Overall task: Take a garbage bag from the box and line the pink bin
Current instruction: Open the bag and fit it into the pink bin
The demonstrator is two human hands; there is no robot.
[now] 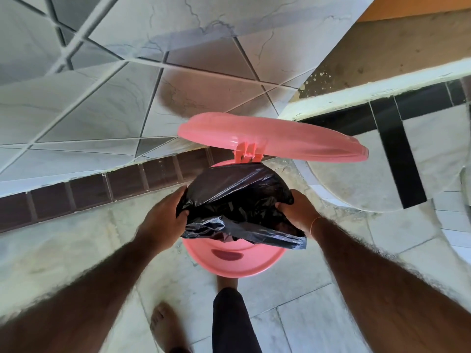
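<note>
The pink bin point(234, 263) stands on the floor right below me, its round lid point(272, 136) swung up and open at the far side. A black garbage bag point(237, 200) is spread over the bin's mouth and hides most of the rim; a crumpled fold hangs over the near edge. My left hand point(163, 217) grips the bag's edge at the left side of the bin. My right hand point(298, 212) grips the bag's edge at the right side. The box is out of view.
A tiled wall with a dark brown tile strip point(102, 187) runs behind the bin on the left. A white ledge with black tiles point(382, 108) juts out at the right. My bare foot point(165, 327) and dark trouser leg point(232, 322) stand just before the bin.
</note>
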